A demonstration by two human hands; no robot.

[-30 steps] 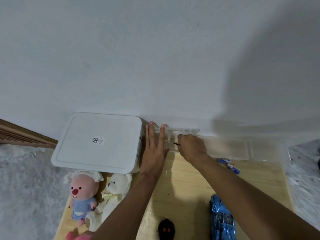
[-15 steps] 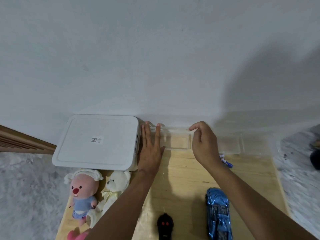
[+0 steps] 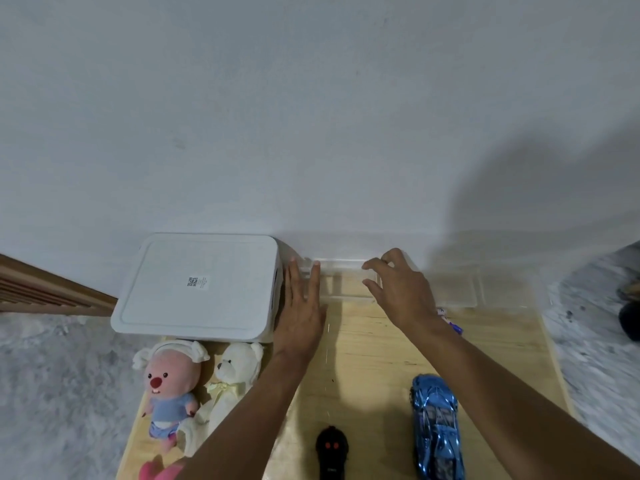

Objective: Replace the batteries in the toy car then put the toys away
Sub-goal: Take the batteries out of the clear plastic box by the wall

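Barely begun: blue toy car (image 3: 436, 427) untouched lower right, plush toys (image 3: 169, 386) out lower left, white bin (image 3: 197, 285) lidded; left hand (image 3: 301, 313) flat on clear case (image 3: 346, 287), right hand (image 3: 401, 292) curved above it, grip unclear.

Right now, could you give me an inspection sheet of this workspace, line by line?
Surface: pale wooden board, with grey fluffy carpet around it.
Job's things: shiny blue toy car and black remote control at the near edge; pink plush doll and cream teddy bear at left; white lidded storage bin behind them; clear plastic compartment box along the wall.
Clutter: small blue-and-purple packet, partly hidden by the right forearm.
Hands: left hand flat, fingers straight on the clear box's left end; right hand curled over the box, grip unclear.
Cables: nothing seen.
Surroundings: plain white wall; brown wooden rail at left.
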